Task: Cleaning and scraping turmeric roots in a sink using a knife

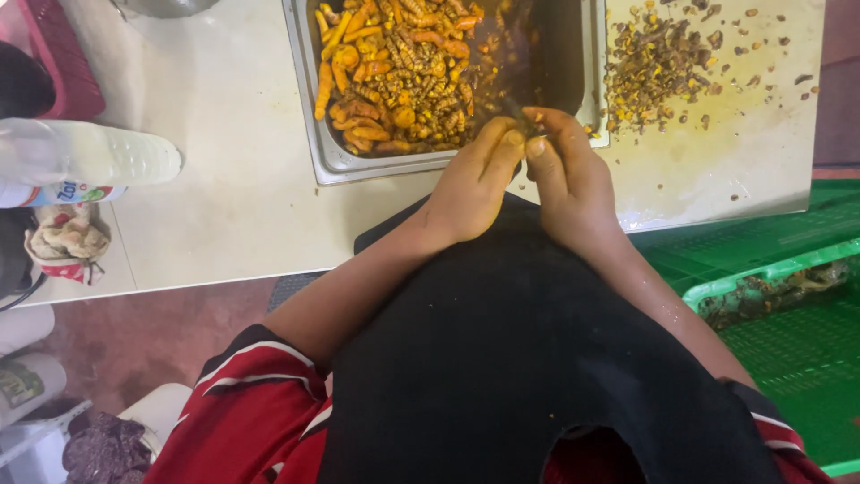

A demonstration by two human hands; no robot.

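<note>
over the near edge of a steel tray (309, 134), both hands meet fingertip to fingertip. the left hand (470, 184) and the right hand (573, 184) are curled around a small dark piece (518, 114) pinched between their stained fingers; what it is cannot be told. orange-yellow roots (394, 72) are heaped in the tray's left half. brown peelings (658, 63) lie scattered on the pale board (743, 170) to the right. a plastic bottle (90, 157) lies at far left, and a green crate (788, 314) sits at lower right.

Left hand (470, 184) and right hand (569, 179) together, fingertips pinched, forearms converging
</note>
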